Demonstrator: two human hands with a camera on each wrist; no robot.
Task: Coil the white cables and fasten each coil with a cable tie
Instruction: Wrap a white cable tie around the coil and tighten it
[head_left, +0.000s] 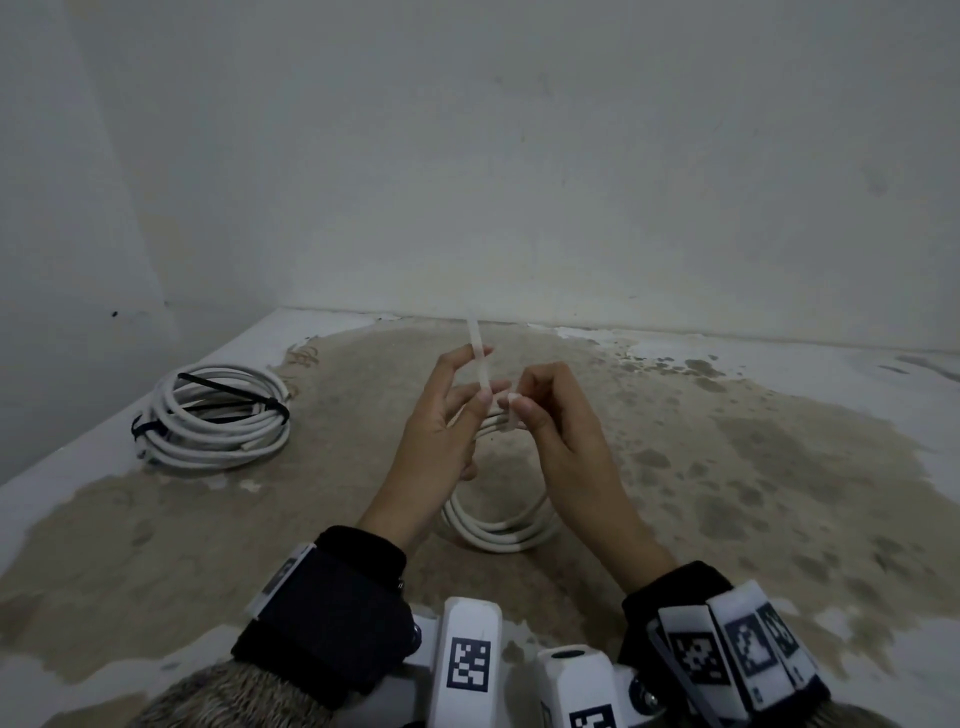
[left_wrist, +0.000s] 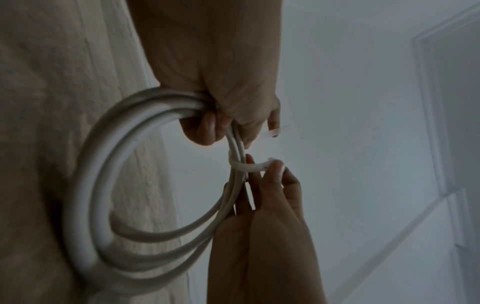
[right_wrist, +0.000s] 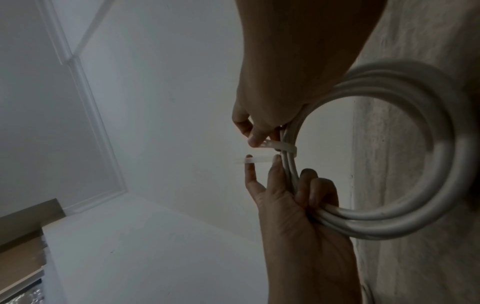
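Both hands work above the stained floor. At the scene's centre the left hand (head_left: 441, 431) curls its lower fingers round the loops of a white round-jacketed cable coil (head_left: 498, 525) while finger and thumb pinch the long tail of a translucent white plastic cable tie (head_left: 479, 358), which points toward 12 o'clock. To its 3 o'clock, the right hand (head_left: 561, 431) pinches the tie's short head end, closed on it just beside the bundle; the strap wraps round the strands but is not yet threaded.

Judging by its smooth, even loops, the cable looks light, springy and likely to fan open if released, so the hold belongs right at the wrap point. The thin, slick tie probably bends easily; gripping near its tip should steer it into the head.

Counted: two coils and three ties. One coil is in hand; at 9 o'clock the second white coil (head_left: 218, 415) lies on the floor, bound by two black cable ties (head_left: 244, 397).
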